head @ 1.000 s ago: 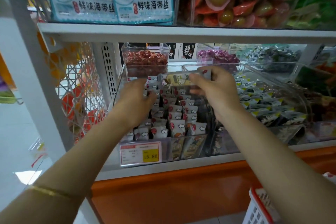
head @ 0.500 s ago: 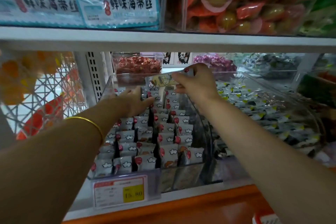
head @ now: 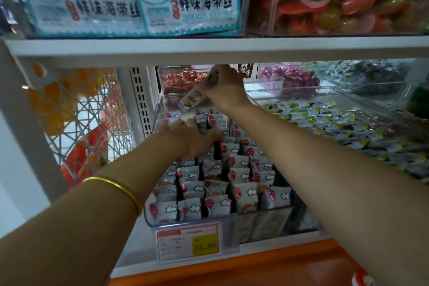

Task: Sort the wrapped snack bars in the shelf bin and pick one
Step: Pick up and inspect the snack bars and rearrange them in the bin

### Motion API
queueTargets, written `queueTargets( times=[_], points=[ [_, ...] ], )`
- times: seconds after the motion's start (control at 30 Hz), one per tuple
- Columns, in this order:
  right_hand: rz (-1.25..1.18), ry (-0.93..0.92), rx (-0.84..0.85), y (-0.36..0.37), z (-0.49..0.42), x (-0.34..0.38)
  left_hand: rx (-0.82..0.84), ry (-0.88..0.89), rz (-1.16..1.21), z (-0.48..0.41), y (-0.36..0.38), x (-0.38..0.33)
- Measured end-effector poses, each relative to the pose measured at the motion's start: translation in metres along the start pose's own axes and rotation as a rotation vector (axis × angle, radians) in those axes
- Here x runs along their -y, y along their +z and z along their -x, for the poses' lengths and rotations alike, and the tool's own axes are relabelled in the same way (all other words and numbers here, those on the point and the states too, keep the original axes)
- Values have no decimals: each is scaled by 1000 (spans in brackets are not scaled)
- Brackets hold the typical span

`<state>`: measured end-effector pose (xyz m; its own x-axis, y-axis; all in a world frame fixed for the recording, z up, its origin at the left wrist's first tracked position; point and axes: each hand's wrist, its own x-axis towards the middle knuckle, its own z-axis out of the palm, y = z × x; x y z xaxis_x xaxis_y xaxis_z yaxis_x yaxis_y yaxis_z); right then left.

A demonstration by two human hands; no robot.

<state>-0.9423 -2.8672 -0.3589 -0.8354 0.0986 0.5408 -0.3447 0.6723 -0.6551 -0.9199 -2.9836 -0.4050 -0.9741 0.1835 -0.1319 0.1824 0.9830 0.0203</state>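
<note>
Gripping snack bar (head: pixel 194 98) in right hand (head: pixel 228 89) fingers (head: pixel 223 71) — tilted, above bin (head: pixel 255 218)

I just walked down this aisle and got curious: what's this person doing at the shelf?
A person is going through a clear shelf bin of wrapped snack bars. The right hand pinches one yellowish bar, lifted above the rows just under the upper shelf. The left hand reaches into the back of the bin, fingers spread on the packs.
</note>
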Motion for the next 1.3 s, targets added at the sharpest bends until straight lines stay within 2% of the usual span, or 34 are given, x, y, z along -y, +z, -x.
queueTargets(
  times=[0.23, 0.33, 0.43, 0.57, 0.7, 0.83, 0.97, 1.13, 1.3],
  points=[
    [369, -82, 127, 33, -18, -7, 34, 23, -27, 20, -8, -6],
    [425, -137, 279, 48, -17, -7, -36, 111, -212, 36, -15, -6],
    [521, -168, 453, 51, -10, -8, -46, 97, -377, 54, -18, 2],
    [397, -105, 320, 31, -1, -10, -30, 91, -452, 77, -17, 12],
    [173, -53, 288, 0, 26, 0, -183, 64, -489, 93, -9, 7],
    [-32, -42, 190, -34, 80, 7, -362, 110, -350, 117, 14, 1],
    [-41, -49, 285, -64, 132, 17, -445, 131, -192, 140, 36, 4],
    [88, -113, 396, -79, 160, 24, -459, 165, -79, 151, 46, 7],
    [549, -284, 477, -62, 170, 23, -473, 174, -136, 153, 55, 9]
  ],
)
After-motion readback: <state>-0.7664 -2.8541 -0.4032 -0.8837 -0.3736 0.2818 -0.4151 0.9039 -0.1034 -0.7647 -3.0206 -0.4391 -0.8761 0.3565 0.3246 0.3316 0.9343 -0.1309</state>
